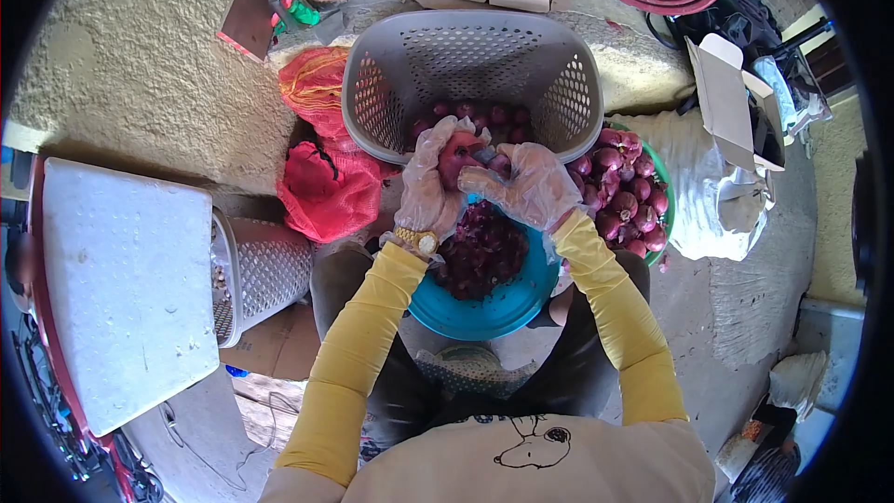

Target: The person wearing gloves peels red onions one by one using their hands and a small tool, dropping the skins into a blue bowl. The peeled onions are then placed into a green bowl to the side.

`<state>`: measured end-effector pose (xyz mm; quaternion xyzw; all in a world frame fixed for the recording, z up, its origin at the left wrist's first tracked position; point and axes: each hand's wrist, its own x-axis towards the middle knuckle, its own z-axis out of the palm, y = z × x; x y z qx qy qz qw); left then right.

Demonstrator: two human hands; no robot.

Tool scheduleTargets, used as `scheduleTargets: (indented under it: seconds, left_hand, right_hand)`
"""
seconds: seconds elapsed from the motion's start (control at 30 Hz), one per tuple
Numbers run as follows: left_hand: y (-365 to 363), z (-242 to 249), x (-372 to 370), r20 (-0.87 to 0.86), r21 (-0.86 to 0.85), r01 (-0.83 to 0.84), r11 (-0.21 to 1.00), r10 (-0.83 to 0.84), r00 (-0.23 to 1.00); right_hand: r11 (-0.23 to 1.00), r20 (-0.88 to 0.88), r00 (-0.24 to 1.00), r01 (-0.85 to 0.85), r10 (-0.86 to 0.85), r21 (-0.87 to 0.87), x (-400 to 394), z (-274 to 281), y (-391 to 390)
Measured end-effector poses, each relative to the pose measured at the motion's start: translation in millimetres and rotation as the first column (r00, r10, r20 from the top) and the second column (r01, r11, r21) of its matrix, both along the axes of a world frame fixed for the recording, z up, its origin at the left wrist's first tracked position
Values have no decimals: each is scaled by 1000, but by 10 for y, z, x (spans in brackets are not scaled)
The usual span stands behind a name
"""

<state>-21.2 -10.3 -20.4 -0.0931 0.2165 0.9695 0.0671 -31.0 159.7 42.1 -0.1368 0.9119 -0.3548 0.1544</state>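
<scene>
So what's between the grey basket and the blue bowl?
In the head view, the two gloved hands, left hand and right hand, hold a red onion between grey basket and blue bowl.

I see my hands in clear plastic gloves, left hand (430, 188) and right hand (529, 188), around a dark red round onion (458, 155). Below them sits a teal plastic bowl (503, 312) of purple skins; ahead, a grey perforated plastic basket (470, 61). My sleeves are yellow, and orange-red mesh sacks (321, 168) lie to the left.
</scene>
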Motion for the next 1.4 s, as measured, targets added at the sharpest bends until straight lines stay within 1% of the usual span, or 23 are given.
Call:
scheduleTargets:
  seconds: [0.03, 0.1, 0.13, 0.2, 0.23, 0.3, 0.43, 0.53, 0.57, 0.63, 0.7, 0.73, 0.8, 0.83, 0.9, 0.97, 1.03, 1.07, 1.1, 1.13, 1.2, 1.3, 1.4]
  left_hand:
    - [-1, 1, -1, -1, 11, 5, 1000, -5, 1000]
    - [6, -1, 1, 6, 14, 3, 1000, -3, 1000]
    - [9, -2, 2, 13, 17, 0, 1000, 0, 1000]
    - [26, 8, 0, 10, 7, -6, 1000, 6, 1000]
    - [31, 12, 0, 7, -3, -13, 1000, 13, 1000]
    - [31, 18, -2, 13, -24, -7, 1000, 8, 1000]
    - [-8, -65, -27, 8, -50, 39, 998, -39, 999]
    - [5, -114, -26, -16, -55, 18, 998, -18, 1000]
    - [6, -104, -25, -16, -55, 18, 998, -19, 1000]
    - [1, -87, -14, 36, -21, 44, 999, -43, 998]
    - [3, -45, -6, 62, -17, 46, 999, -45, 997]
    - [5, -25, 0, 88, -13, 49, 999, -47, 995]
    - [4, 2, 19, 79, 7, 58, 998, -58, 995]
    - [3, 9, 27, 71, 27, 67, 997, -69, 995]
    - [-10, -53, 14, 60, 48, 56, 997, -59, 996]
    - [-23, -92, 14, 50, 69, 45, 997, -48, 998]
    - [-30, -108, 26, 19, 81, 79, 994, -81, 997]
    - [-28, -97, 30, 18, 81, 79, 994, -80, 997]
    - [-23, -85, 32, 16, 12, 63, 998, -64, 998]
    - [-19, -75, 34, 13, -56, 48, 997, -47, 999]
    - [-34, -50, 37, -9, -73, 50, 996, -51, 999]
    - [-46, -87, 26, -33, -88, 60, 994, -63, 997]
    - [-33, -89, 17, -16, -101, 71, 992, -73, 997]
  right_hand:
    - [1000, 0, 1000, 0, 0, 0, 1, 7, 3]
    - [994, 52, 998, -13, 19, -108, 6, 12, 16]
    - [994, 52, 998, -13, 19, -109, 10, -42, 20]
    - [940, -19, 1000, -8, 2, -340, 18, -219, 30]
    - [940, -18, 1000, -7, 1, -340, 3, -285, 46]
    - [956, 76, 997, 0, 24, -293, -30, -325, 46]
    - [956, 80, 997, 8, 16, -294, -19, -328, 47]
    - [949, 73, 997, 14, 9, -316, -28, -404, 54]
    - [957, 73, 997, 11, 11, -291, -12, -315, 52]
    - [964, 74, 997, 8, 13, -266, -5, -255, 57]
    - [978, -69, 996, -61, 48, -197, -7, -245, 80]
    - [979, -69, 996, -61, 48, -196, 1, -226, 76]
    - [996, -250, 965, -89, 85, -5, 18, -180, 62]
    - [996, -249, 965, -89, 85, -5, 18, -180, 67]
    - [984, -323, 932, -129, 162, 124, 5, -185, 82]
    - [981, -333, 927, -135, 175, 141, -1, -199, 89]
    - [977, -342, 921, -141, 188, 159, 3, -186, 102]
    - [982, -381, 907, -145, 182, 124, 13, -156, 111]
    - [985, -419, 891, -150, 173, 90, 18, -135, 120]
    - [985, -419, 891, -150, 174, 91, 22, -130, 129]
    - [991, -492, 860, -98, 133, 96, 21, -126, 132]
    - [985, -487, 860, -88, 149, 146, 10, -140, 114]
    - [988, -473, 869, -101, 144, 114, 15, -141, 102]
